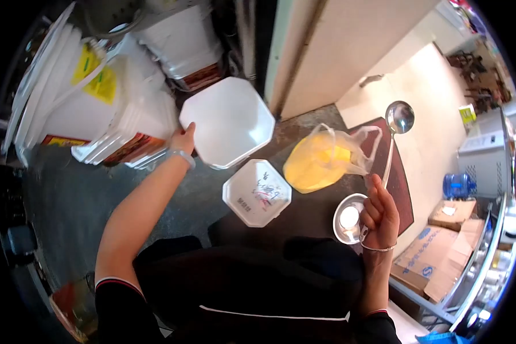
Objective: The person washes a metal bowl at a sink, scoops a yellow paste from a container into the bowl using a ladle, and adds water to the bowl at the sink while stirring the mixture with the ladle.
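My left hand (pixel 183 139) grips the near-left edge of a white eight-sided plastic tub (pixel 229 120), tilted so that its pale inside faces up. My right hand (pixel 381 212) is closed around the handle of a long metal ladle (pixel 400 117), whose bowl points up and away. Beside that hand sits a small metal bowl (pixel 342 229) with something white in it; whether my fingers touch it I cannot tell. Between my hands lie a smaller white container (pixel 255 198) with handwriting on top and a clear plastic bag (pixel 355 150) around a yellow mass (pixel 309 169).
Stacked white tubs (pixel 137 123) and a white bucket with a yellow label (pixel 94 74) stand at the left. A door (pixel 338 57) rises ahead. To the right are cardboard boxes (pixel 430 252), a blue water bottle (pixel 457 185) and a metal shelf (pixel 487 241).
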Action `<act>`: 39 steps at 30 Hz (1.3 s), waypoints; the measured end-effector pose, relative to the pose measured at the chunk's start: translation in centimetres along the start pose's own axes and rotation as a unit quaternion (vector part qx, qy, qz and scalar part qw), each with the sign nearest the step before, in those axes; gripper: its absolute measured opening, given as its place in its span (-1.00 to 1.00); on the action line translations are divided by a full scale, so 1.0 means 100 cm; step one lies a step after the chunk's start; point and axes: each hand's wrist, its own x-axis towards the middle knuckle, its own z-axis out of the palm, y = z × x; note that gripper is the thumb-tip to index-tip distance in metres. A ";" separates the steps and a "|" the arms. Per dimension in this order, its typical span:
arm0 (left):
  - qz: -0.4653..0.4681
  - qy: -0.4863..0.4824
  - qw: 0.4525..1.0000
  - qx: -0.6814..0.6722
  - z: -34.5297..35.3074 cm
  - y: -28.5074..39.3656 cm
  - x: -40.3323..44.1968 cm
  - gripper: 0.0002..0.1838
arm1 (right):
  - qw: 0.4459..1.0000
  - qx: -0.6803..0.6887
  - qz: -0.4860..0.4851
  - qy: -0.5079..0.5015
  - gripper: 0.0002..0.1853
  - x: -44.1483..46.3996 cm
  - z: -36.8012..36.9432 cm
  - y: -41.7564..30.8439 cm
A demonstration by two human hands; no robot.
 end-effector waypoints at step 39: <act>0.547 -0.433 0.704 0.136 0.080 0.147 -0.228 -0.89 | 0.695 -0.653 -0.279 -0.113 -0.97 0.006 -0.062 -0.013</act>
